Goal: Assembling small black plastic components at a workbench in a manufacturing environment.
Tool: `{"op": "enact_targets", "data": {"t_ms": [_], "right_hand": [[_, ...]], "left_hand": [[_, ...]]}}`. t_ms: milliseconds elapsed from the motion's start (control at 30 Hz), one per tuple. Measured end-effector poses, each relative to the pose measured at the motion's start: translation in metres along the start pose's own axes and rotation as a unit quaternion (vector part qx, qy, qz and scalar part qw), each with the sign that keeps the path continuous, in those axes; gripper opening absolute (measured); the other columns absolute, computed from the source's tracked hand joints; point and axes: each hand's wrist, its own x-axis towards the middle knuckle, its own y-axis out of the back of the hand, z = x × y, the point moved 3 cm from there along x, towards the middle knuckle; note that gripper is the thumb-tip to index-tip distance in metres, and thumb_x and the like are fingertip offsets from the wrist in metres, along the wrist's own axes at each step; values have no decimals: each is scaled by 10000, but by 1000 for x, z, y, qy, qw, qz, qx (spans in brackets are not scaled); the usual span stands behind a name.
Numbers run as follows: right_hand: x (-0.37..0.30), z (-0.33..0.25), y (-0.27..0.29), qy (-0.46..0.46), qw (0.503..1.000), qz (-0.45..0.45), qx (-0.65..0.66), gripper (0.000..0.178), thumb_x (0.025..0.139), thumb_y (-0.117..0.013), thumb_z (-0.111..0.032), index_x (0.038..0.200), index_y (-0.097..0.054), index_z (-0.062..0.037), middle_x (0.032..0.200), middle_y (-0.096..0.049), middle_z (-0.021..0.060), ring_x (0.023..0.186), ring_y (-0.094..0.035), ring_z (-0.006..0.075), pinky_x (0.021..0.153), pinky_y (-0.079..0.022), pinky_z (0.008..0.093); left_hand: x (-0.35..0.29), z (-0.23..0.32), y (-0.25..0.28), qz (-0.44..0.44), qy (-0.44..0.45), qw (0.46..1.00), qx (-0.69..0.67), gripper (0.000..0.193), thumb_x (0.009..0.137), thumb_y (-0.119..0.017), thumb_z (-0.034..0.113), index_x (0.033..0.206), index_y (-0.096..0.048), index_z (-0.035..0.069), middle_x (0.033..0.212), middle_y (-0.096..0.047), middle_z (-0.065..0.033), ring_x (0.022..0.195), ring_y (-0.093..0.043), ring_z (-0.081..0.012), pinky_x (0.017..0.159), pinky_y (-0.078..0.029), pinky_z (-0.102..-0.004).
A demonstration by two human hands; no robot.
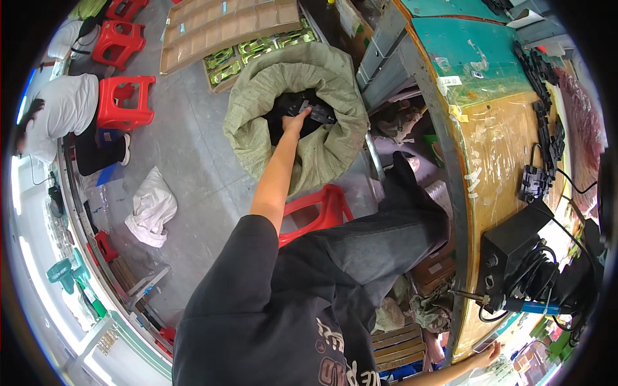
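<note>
My left hand (296, 122) reaches into a large green woven sack (257, 96) with a rolled-down rim. Its fingers are closed on a black plastic part (320, 115), among other dark parts inside the sack. How far the fingers wrap round it is hard to see. At the lower right, my right hand (487, 356) rests by the edge of the workbench (499, 148). Its fingers look stretched out, with nothing visible in them. A soldering iron (531, 307) with a blue handle lies on the bench above that hand, beside a black box (515, 241) with cables.
A red stool (322, 209) stands just before the sack. Beyond it, a cardboard divider tray (225, 29) lies over a box of green parts (257, 48). A white bag (152, 209) is on the floor. Black parts (547, 128) line the bench. A person (64, 112) sits at left.
</note>
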Motion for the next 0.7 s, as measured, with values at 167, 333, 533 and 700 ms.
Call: {"op": "enact_targets", "data": {"t_ms": [167,333,533,700], "right_hand": [[-4,-6,6,-3,1000,5,5,201,785,-511,-57,946,-589,34,938,-587,92,841,-536,173,743,-440,252],[-1,6,3,-18,998,6,52,203,781,-511,-39,955,-586,34,945,-582,90,832,-536,165,720,-447,246],[-3,8,-2,-55,986,15,157,208,784,-512,-24,975,-576,28,946,-568,79,818,-527,150,678,-444,221],[-10,-2,-2,-72,980,24,183,226,799,-485,-26,1003,-561,35,972,-560,97,849,-527,162,703,-441,225]], "left_hand": [[-47,17,6,-65,21,994,-80,803,493,-820,266,1096,-420,-83,1066,-529,-178,937,-540,-252,806,-429,-315],[-83,25,22,-108,42,977,-181,675,546,-798,169,1089,-453,-35,1033,-548,-128,878,-557,-222,748,-456,-320],[-129,20,39,-157,15,959,-237,614,583,-775,142,1099,-470,9,1008,-560,-101,879,-555,-205,747,-456,-323],[-168,19,45,-162,-30,962,-216,619,593,-767,141,1116,-468,-3,1030,-559,-93,877,-545,-191,767,-434,-300]]}}
